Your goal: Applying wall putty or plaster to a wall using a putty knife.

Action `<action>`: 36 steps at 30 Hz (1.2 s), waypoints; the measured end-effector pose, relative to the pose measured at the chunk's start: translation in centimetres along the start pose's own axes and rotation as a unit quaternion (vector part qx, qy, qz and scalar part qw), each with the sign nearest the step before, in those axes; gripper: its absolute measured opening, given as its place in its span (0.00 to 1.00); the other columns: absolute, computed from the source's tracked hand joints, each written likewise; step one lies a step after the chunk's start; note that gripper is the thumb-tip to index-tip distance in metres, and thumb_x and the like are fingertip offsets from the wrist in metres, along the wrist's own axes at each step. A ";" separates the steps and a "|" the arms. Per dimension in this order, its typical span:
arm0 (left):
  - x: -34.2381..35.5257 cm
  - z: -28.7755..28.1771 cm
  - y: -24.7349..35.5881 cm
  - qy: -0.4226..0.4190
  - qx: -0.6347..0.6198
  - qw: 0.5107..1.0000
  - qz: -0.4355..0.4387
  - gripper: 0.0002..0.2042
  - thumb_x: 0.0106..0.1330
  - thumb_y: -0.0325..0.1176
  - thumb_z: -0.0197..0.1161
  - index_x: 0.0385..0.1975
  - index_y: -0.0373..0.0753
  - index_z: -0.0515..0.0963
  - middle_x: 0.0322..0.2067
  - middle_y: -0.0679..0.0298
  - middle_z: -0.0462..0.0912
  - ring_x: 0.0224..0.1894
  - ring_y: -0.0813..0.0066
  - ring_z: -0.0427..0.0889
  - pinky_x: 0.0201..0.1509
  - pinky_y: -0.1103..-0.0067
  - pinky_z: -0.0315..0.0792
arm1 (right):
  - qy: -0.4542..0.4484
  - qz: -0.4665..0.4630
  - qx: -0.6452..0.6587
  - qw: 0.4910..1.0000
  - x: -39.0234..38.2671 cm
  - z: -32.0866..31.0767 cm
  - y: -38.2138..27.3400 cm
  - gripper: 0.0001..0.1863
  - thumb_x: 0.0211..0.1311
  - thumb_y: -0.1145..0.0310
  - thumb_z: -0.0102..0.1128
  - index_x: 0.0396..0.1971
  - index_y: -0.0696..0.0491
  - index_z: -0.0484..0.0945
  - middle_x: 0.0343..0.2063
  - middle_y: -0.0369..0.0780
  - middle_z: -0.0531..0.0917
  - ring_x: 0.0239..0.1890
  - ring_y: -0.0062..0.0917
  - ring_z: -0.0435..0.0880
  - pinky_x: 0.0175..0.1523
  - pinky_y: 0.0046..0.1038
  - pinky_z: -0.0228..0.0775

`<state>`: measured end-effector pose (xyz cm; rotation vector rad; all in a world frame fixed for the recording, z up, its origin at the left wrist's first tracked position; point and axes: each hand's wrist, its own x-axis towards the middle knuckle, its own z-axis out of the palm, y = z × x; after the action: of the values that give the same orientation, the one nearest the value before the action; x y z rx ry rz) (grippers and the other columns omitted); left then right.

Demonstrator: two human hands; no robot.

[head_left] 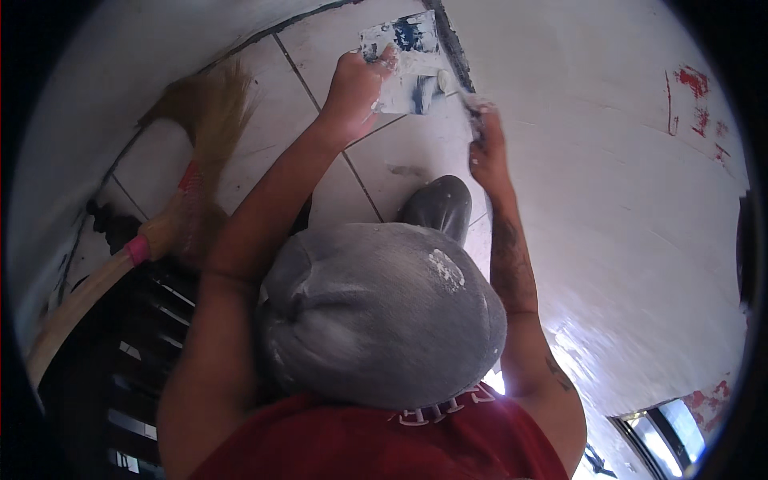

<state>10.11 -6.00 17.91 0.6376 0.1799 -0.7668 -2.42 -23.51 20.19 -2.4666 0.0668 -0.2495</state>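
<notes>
My left hand [352,100] grips a small square board [404,96] smeared with white compound and dark blue-grey patches, held over the tiled floor near the base of the wall. Just to its right, my right hand [488,144] is closed round the handle of a putty knife [473,109], its pale tip at the board's right edge. Below them are my grey, white-dusted clothed leg [376,312] and a dark grey boot [438,204].
White wall [600,200] with red patches rises at right, a metal-framed opening [656,436] low in it. At left lie a straw broom [200,112], a black slatted plastic item [152,320] and a dark bundle [116,224] on white floor tiles [280,160], beside another wall.
</notes>
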 end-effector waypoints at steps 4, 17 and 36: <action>0.6 -0.2 -0.5 -0.004 0.089 0.996 -0.005 0.07 0.58 0.27 0.47 0.28 0.29 0.70 0.22 0.63 0.72 0.23 0.78 0.72 0.25 0.80 0.68 | -0.021 -0.018 0.004 1.000 1.2 -1.1 -1.5 0.33 0.25 0.90 0.37 0.43 0.57 0.63 0.43 0.50 0.66 0.49 0.45 0.62 0.54 0.34 0.52; 3.4 -3.6 -1.2 0.060 0.184 0.978 0.078 0.10 0.55 0.31 0.54 0.17 0.32 0.70 0.11 0.70 0.65 0.13 0.86 0.57 0.15 0.83 0.52 | -0.226 0.064 -0.059 0.970 1.8 0.6 -4.5 0.32 0.27 0.91 0.40 0.41 0.54 0.68 0.42 0.44 0.68 0.47 0.38 0.66 0.50 0.29 0.59; 3.6 -3.7 -2.1 0.040 0.363 0.930 0.039 0.13 0.55 0.34 0.54 0.16 0.29 0.69 0.12 0.63 0.70 0.14 0.77 0.65 0.17 0.77 0.59 | -0.163 0.032 -0.042 0.985 3.7 2.4 -3.7 0.31 0.28 0.91 0.39 0.41 0.55 0.67 0.39 0.43 0.69 0.43 0.39 0.68 0.46 0.27 0.61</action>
<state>11.49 -7.06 12.63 1.3719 -0.0663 -0.7244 1.64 -19.52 21.25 -2.5517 0.0163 0.1905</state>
